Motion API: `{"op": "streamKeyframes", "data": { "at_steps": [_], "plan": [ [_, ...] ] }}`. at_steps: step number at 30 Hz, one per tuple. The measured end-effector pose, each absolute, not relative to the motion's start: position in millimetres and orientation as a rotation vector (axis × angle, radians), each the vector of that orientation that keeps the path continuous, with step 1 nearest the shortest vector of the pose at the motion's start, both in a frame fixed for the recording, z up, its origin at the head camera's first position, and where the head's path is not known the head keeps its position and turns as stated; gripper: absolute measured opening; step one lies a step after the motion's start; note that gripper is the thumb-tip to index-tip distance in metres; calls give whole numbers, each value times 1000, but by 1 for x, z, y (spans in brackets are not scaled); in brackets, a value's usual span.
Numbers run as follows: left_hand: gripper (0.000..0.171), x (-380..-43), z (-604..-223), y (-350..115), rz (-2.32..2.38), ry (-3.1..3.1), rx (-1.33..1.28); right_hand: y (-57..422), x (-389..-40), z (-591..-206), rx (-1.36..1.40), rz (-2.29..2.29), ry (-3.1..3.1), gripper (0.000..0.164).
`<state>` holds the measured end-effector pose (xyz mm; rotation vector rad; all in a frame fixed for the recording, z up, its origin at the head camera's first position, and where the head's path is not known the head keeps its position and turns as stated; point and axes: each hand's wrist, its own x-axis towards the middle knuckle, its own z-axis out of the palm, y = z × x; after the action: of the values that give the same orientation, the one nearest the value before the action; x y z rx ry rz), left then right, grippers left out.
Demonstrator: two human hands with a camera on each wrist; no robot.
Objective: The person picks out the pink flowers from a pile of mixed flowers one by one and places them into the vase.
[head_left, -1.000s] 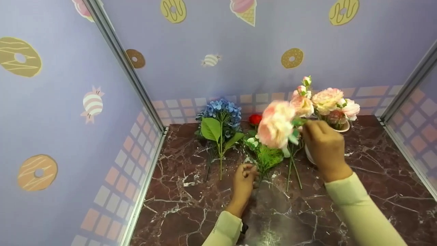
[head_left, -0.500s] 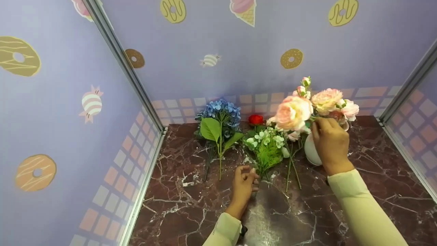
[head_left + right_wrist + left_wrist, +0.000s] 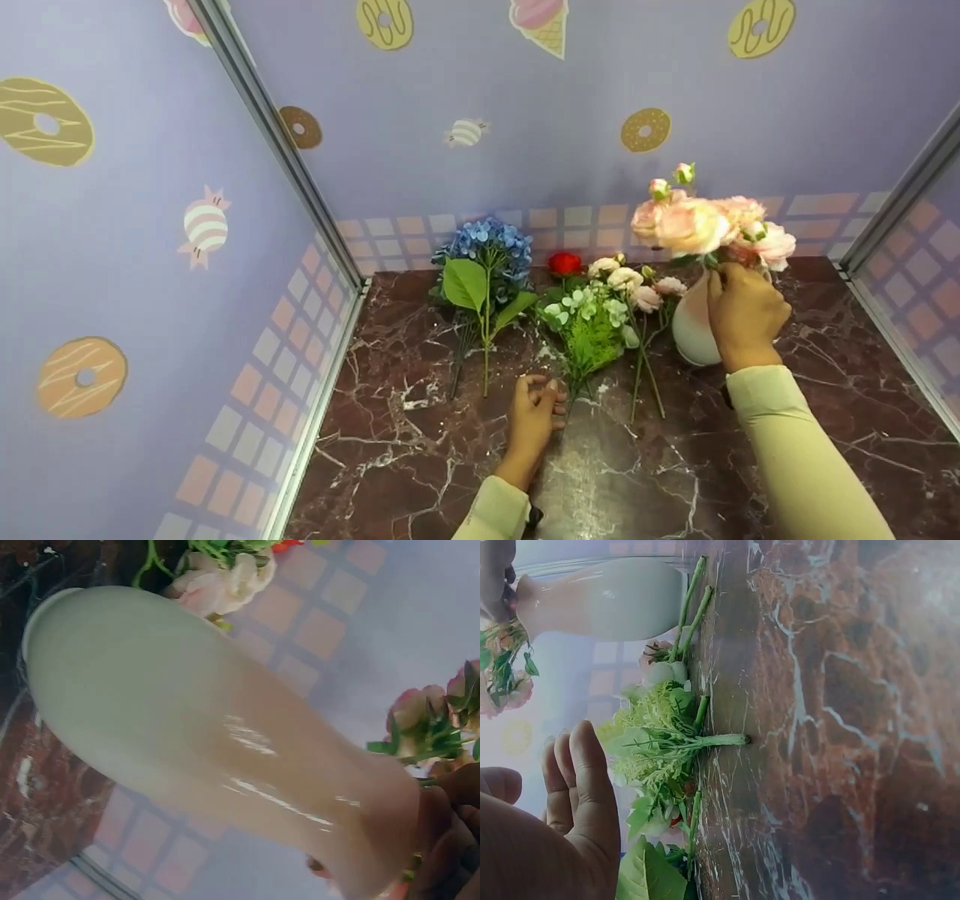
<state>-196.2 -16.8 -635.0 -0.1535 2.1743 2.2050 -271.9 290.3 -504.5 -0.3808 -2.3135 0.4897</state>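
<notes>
My right hand (image 3: 750, 311) pinches a pink-and-cream peony (image 3: 690, 227) by its stem, just under the bloom, at the mouth of a white-and-pink vase (image 3: 694, 326). The vase (image 3: 150, 682) stands upright on the table, and other pink peonies (image 3: 772, 244) stick out of its top. The stem's lower end is hidden in the vase. My left hand (image 3: 532, 420) holds nothing; its fingers are loosely bent near the stems of a green-and-white spray (image 3: 589, 337). In the left wrist view, this green spray (image 3: 656, 727) lies beyond the fingers.
Blue hydrangeas (image 3: 484, 240) with a large green leaf lie at the left of the marbled table (image 3: 420, 480). A red rose (image 3: 565, 263) is behind the green spray. Small pale roses (image 3: 626, 279) lie between spray and vase. Patterned walls enclose the back and sides.
My right hand has moved right with the peony, from in front of the small roses to the vase mouth, and the bloom now sits among the others. The left hand has barely moved.
</notes>
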Motion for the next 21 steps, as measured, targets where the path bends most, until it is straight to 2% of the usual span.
{"op": "streamKeyframes", "data": {
  "at_steps": [6, 9, 21],
  "plan": [
    [31, -194, -636, -17, 2223, 2158, -188, 289, -256, -530, -428, 446, -2117, 29],
    [29, -195, -636, -18, 2210, 2160, -209, 285, -245, -550, -379, 426, -2058, 22],
    [22, -194, -640, -15, 2180, 2164, -214, 264, -224, -622, -158, 719, -2882, 19]
  ]
}}
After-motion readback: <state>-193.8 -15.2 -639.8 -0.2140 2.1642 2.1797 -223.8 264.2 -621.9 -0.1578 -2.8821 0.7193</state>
